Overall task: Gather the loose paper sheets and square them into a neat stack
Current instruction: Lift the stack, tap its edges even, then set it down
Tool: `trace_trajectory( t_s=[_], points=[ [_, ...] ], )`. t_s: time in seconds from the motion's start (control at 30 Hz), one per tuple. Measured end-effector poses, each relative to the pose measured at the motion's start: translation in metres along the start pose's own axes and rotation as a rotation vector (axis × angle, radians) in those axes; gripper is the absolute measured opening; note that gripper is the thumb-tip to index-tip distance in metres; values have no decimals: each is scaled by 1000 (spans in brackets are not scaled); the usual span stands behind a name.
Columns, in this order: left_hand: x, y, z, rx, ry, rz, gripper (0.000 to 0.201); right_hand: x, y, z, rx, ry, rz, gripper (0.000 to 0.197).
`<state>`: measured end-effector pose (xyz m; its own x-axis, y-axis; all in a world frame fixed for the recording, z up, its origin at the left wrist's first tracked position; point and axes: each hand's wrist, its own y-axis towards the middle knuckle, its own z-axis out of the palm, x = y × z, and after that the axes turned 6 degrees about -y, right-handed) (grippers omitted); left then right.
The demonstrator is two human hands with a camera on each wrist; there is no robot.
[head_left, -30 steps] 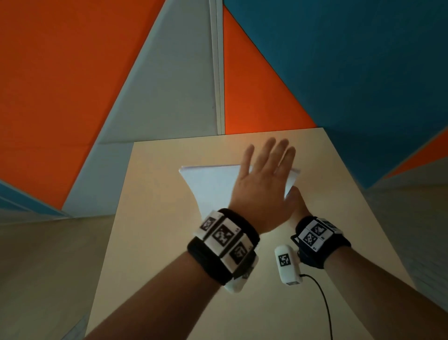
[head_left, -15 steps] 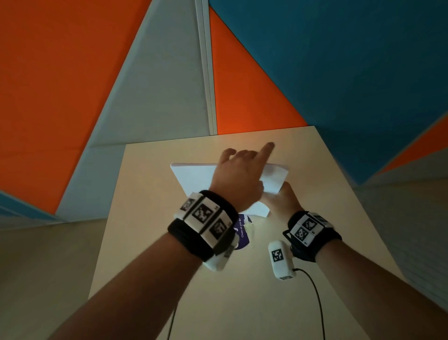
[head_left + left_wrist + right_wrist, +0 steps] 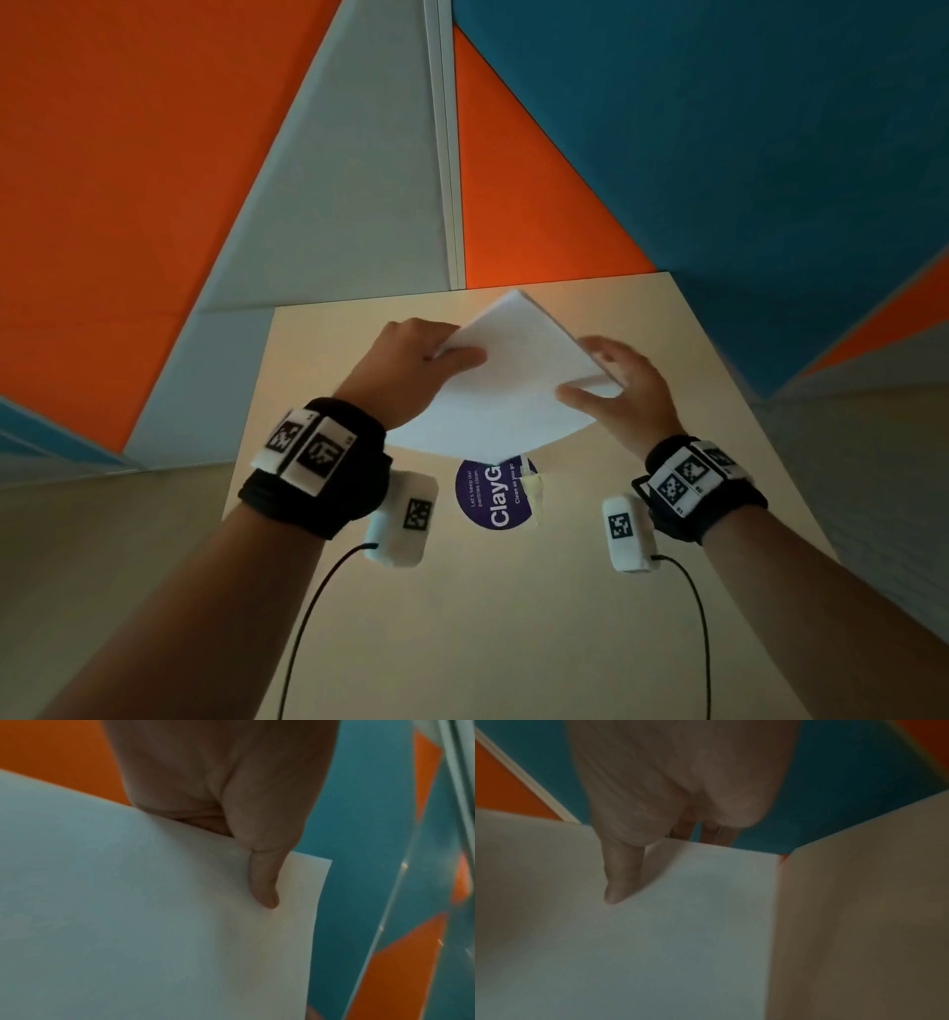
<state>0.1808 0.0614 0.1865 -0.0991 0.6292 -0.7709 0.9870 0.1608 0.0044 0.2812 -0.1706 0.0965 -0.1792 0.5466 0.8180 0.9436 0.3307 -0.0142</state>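
Observation:
A stack of white paper sheets (image 3: 513,380) is held tilted above the beige table (image 3: 513,642), one corner pointing away from me. My left hand (image 3: 421,354) grips its left edge, thumb on top and fingers curled underneath. In the left wrist view the thumb (image 3: 264,882) presses on the top sheet (image 3: 154,923). My right hand (image 3: 626,385) holds the right edge. Its thumb (image 3: 621,874) lies on the paper (image 3: 680,943) and its fingers reach behind the edge, blurred.
A round purple sticker (image 3: 488,498) lies on the table just under the stack's near corner. The table's far edge meets orange, grey and blue wall panels (image 3: 539,205). Cables trail from both wrist cameras across the near tabletop.
The sheets lay flat on the table under my left palm, my right hand at their near right corner. Now both hands hold the stack, lifted and turned diagonally, and the sticker is uncovered.

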Motion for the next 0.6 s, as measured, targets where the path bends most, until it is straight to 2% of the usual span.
trace_trajectory(
  t_s=[0.07, 0.1, 0.17, 0.2, 0.23, 0.27, 0.33, 0.37, 0.43, 0.6],
  points=[
    [15, -8, -4, -70, -195, -50, 24, -15, -2, -6, -114, 102, 130, 88],
    [22, -12, -4, -85, -325, -84, 23, -21, -2, -8, -124, 207, 202, 99],
    [34, -20, 0, -103, -586, -141, 18, -29, -4, -7, -63, 421, 295, 109],
    [39, -22, 4, -117, -670, -145, 15, -31, -5, -6, -12, 502, 323, 107],
    [45, -24, 9, -137, -720, -146, 15, -33, -4, -4, 41, 562, 321, 97],
    [50, -25, 14, -160, -755, -150, 15, -35, -4, -2, 79, 583, 311, 78],
    [63, -26, 26, -211, -800, -171, 17, -36, -5, 2, 103, 545, 270, 39],
    [70, -27, 31, -237, -809, -187, 18, -37, -6, 4, 100, 502, 254, 27],
    [83, -29, 41, -278, -821, -220, 18, -36, -8, 5, 72, 452, 231, 17],
    [110, -35, 63, -322, -824, -285, 17, -41, -15, 14, 25, 399, 226, 13]
  ],
)
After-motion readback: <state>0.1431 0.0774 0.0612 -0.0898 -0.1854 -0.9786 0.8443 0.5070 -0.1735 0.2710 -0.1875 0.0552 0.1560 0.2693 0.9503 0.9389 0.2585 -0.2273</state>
